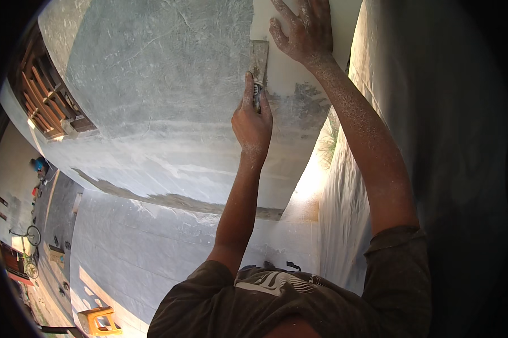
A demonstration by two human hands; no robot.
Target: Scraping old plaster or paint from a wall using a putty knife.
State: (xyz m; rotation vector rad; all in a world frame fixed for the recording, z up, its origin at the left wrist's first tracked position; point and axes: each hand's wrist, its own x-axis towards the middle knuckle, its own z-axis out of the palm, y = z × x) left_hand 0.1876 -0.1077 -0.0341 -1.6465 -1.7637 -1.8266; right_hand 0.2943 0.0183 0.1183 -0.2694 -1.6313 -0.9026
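My left hand point(253, 122) grips the handle of a flat-bladed scraper point(259, 63), its index finger stretched along the handle. The broad blade points upward and lies against the wall, along the border between grey plaster point(173, 76) and a smooth pale area point(283, 69). Above and to the right is my right hand point(307, 34), fingers spread and holding nothing. It is over the pale area; whether the palm presses on it I cannot tell. Pale dust specks cover both hands and the right forearm. A dark rough patch point(307, 101) shows below the pale area.
A whitish hanging sheet point(343, 211) runs close along my right side. On the left are a wooden window frame point(53, 93), an orange plastic stool point(99, 321) on the tiled floor point(152, 241), a bicycle point(30, 253) and a distant person point(40, 167).
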